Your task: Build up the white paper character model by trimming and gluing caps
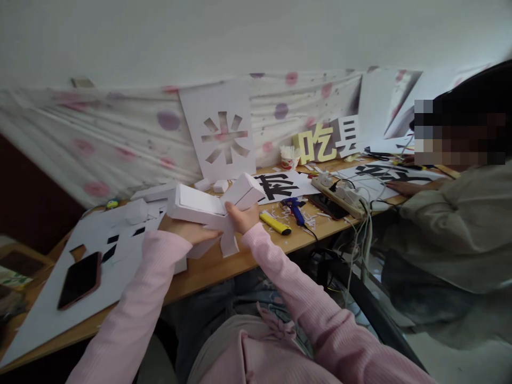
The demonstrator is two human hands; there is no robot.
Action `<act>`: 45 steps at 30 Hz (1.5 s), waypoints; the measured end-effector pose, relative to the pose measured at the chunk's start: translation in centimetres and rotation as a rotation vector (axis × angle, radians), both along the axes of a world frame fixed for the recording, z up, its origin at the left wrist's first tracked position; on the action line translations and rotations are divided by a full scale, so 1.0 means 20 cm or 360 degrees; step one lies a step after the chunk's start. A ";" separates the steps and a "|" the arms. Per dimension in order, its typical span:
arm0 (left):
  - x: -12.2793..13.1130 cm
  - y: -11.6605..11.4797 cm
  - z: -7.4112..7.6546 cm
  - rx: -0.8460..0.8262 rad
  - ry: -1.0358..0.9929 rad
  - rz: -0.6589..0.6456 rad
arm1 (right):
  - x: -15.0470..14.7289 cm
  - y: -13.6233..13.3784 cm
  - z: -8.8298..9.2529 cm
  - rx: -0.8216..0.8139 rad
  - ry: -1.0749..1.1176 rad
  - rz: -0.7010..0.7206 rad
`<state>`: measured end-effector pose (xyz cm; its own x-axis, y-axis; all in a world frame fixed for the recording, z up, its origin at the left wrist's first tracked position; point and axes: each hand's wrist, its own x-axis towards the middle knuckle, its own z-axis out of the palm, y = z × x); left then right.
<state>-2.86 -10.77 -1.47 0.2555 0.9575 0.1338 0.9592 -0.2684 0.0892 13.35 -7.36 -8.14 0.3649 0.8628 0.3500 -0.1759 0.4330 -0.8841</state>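
A white three-dimensional character made of foam board or card (198, 205) is held up over the near edge of the table, tilted. My left hand (192, 232) grips it from below at the left, thumb stretched along its lower side. Wrapped round its right part is my right hand (245, 217), with the thumb on top near where the strokes meet. One strip of the piece hangs down between the hands. Just right of my right hand lie a yellow utility knife (276, 223) and a blue glue gun (296, 211).
A phone (80, 280) rests on a white cut-out sheet (44, 314) at left. Against the wall leans a stencil board (192, 117). A power strip (340, 196) with trailing cables and finished characters (320, 144) are to the right. Another person (460, 229) sits there, one hand on paper.
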 end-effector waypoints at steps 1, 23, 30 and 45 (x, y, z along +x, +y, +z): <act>0.00 0.00 0.00 0.0011 0.0003 0.0025 | 0.00 0.00 0.00 0.0006 0.0002 0.0005; 0.05 -0.02 0.04 0.0011 -0.0019 0.0059 | 0.02 0.02 -0.03 0.0030 0.0061 -0.0040; 0.04 -0.02 0.03 0.0013 -0.0065 0.0052 | 0.03 0.01 -0.03 0.0028 0.0011 -0.0025; 0.04 -0.05 0.06 -0.0014 -0.0144 0.0081 | 0.02 -0.02 0.00 0.0003 0.0034 -0.0076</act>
